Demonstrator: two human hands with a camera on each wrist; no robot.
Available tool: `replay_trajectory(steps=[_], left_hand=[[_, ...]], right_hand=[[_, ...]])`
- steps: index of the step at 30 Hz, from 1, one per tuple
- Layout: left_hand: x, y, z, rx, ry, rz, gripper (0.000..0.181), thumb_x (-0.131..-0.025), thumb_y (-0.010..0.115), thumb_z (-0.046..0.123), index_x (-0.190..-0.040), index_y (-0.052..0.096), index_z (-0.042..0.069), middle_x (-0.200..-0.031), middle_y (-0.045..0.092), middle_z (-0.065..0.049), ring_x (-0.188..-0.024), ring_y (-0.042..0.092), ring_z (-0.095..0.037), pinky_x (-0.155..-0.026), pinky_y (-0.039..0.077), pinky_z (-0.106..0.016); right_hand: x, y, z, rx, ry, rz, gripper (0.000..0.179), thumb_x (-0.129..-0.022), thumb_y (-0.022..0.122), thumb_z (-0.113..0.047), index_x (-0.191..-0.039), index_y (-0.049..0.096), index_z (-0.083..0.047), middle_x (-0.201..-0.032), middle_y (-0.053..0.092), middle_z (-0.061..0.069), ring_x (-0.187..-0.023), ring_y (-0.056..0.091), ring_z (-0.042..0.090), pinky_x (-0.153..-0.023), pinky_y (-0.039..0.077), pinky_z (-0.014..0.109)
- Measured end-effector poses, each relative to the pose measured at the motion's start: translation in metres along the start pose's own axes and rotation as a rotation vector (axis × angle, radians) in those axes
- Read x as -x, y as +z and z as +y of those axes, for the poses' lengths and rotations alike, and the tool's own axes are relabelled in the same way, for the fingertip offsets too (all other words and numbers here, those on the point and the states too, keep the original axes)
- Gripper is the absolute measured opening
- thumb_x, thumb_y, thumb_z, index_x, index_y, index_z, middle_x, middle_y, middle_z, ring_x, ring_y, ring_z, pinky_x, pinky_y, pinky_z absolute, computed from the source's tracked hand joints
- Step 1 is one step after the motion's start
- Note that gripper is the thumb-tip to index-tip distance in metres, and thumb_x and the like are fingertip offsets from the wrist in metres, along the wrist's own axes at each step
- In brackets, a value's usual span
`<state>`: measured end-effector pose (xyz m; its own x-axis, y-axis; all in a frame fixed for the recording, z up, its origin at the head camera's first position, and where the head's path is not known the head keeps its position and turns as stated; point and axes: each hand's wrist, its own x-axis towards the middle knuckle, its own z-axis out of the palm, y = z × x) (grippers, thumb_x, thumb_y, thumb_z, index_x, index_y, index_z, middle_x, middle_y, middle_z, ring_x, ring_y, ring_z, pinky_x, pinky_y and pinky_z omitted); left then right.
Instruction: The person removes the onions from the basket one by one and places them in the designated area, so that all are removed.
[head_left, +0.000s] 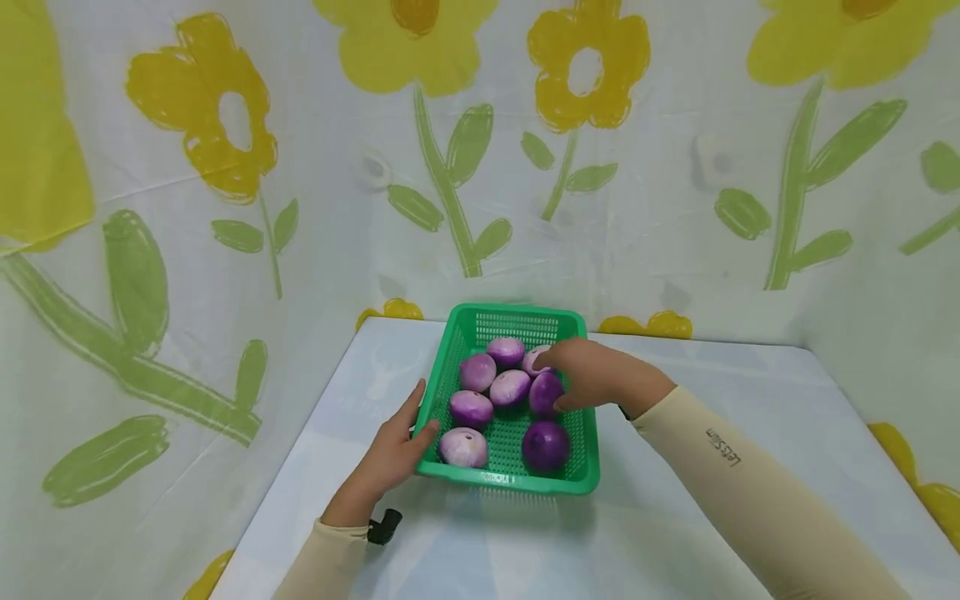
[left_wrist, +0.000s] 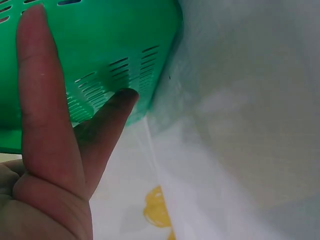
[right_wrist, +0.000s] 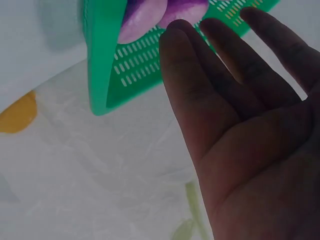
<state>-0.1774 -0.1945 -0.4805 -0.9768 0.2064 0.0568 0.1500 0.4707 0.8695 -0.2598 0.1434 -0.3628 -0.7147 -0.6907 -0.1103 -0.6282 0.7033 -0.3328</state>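
Note:
A green plastic basket (head_left: 510,479) holds several red onions, including a pale one (head_left: 462,448) at the near left and a dark purple one (head_left: 546,446) at the near right. My left hand (head_left: 393,446) holds the basket's left side, thumb at the rim; in the left wrist view its fingers (left_wrist: 45,100) lie along the outer wall. Reaching over the right rim, my right hand (head_left: 592,373) has its fingers apart beside a purple onion (head_left: 544,396) and a lighter onion (head_left: 536,360). The right wrist view shows those fingers (right_wrist: 190,75) extended, partly covering the onions.
The basket is on a pale table (head_left: 675,467) near its back edge. A white cloth (head_left: 660,208) printed with yellow flowers hangs behind and at the sides. A black wrist strap mount (head_left: 385,527) sits on my left wrist.

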Motion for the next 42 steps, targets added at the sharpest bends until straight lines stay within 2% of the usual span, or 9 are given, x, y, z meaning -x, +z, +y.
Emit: replay_trajectory(steps=[3,5,8,12,18,20,25,35,42], left_hand=[[0.0,0.002,0.002,0.029,0.013,0.017,0.072,-0.112,0.057,0.023,-0.171,0.018,0.023,-0.155,0.052,-0.02,-0.135,0.056,-0.038,-0.101,0.051,-0.058],[0.001,0.003,0.002,0.04,0.019,0.026,0.07,-0.112,0.057,0.023,-0.171,0.02,0.023,-0.156,0.051,-0.02,-0.136,0.055,-0.039,-0.101,0.051,-0.058],[0.003,0.004,0.002,0.042,0.018,0.038,0.069,-0.112,0.056,0.023,-0.171,0.021,0.024,-0.158,0.049,-0.02,-0.137,0.054,-0.04,-0.101,0.051,-0.058],[0.006,0.004,0.0,0.038,0.015,0.05,0.068,-0.112,0.056,0.024,-0.171,0.022,0.022,-0.161,0.046,-0.018,-0.139,0.053,-0.039,-0.102,0.05,-0.059],[0.006,0.007,0.002,0.058,-0.001,0.028,0.068,-0.112,0.056,0.022,-0.171,0.022,0.023,-0.164,0.041,-0.018,-0.14,0.051,-0.041,-0.102,0.049,-0.06],[0.007,0.007,0.002,0.063,-0.002,0.029,0.068,-0.112,0.056,0.022,-0.17,0.023,0.023,-0.164,0.041,-0.018,-0.139,0.052,-0.041,-0.102,0.05,-0.06],[0.009,0.007,0.001,0.062,-0.001,0.056,0.067,-0.111,0.057,0.02,-0.17,0.026,0.023,-0.163,0.043,-0.017,-0.138,0.052,-0.041,-0.102,0.049,-0.061],[0.009,0.006,0.0,0.052,-0.015,0.075,0.067,-0.111,0.056,0.02,-0.17,0.025,0.022,-0.169,0.035,-0.011,-0.137,0.054,-0.043,-0.102,0.05,-0.06],[0.009,0.008,0.003,0.065,-0.009,0.068,0.066,-0.111,0.056,0.018,-0.17,0.026,0.02,-0.165,0.04,-0.014,-0.135,0.056,-0.041,-0.098,0.053,-0.056]], right_hand=[[-0.013,-0.003,-0.002,0.04,-0.05,-0.022,0.025,-0.08,0.091,-0.014,-0.092,0.072,-0.025,-0.086,0.069,-0.008,-0.084,0.061,0.014,-0.079,0.055,0.035],[-0.019,-0.004,-0.005,0.068,-0.039,-0.059,0.027,-0.081,0.091,-0.014,-0.086,0.069,-0.028,-0.079,0.065,-0.01,-0.078,0.058,0.013,-0.075,0.053,0.033],[-0.026,-0.004,-0.01,0.127,0.009,-0.121,0.022,-0.083,0.09,-0.014,-0.099,0.077,-0.023,-0.092,0.073,-0.005,-0.086,0.062,0.013,-0.083,0.056,0.035],[-0.033,-0.001,-0.017,0.195,0.077,-0.195,0.03,-0.088,0.088,-0.019,-0.117,0.08,-0.02,-0.107,0.076,-0.003,-0.099,0.066,0.017,-0.094,0.057,0.041],[-0.039,0.007,-0.017,0.254,0.139,-0.267,0.012,-0.092,0.085,-0.025,-0.104,0.081,-0.023,-0.088,0.072,-0.007,-0.084,0.064,0.016,-0.086,0.058,0.036],[-0.041,0.01,-0.018,0.28,0.13,-0.28,0.013,-0.091,0.086,-0.018,-0.102,0.08,-0.023,-0.085,0.069,-0.008,-0.082,0.062,0.016,-0.084,0.057,0.034],[-0.044,0.013,-0.018,0.284,0.111,-0.264,0.028,-0.088,0.086,-0.004,-0.105,0.081,-0.025,-0.091,0.07,-0.007,-0.087,0.061,0.015,-0.09,0.057,0.036],[-0.045,0.015,-0.016,0.234,0.144,-0.215,0.035,-0.09,0.085,-0.005,-0.112,0.079,-0.032,-0.109,0.074,-0.004,-0.1,0.062,0.015,-0.1,0.055,0.045],[-0.045,0.02,-0.011,0.235,0.167,-0.235,0.044,-0.079,0.095,-0.005,-0.111,0.079,-0.03,-0.107,0.072,-0.005,-0.101,0.062,0.016,-0.098,0.056,0.046]])
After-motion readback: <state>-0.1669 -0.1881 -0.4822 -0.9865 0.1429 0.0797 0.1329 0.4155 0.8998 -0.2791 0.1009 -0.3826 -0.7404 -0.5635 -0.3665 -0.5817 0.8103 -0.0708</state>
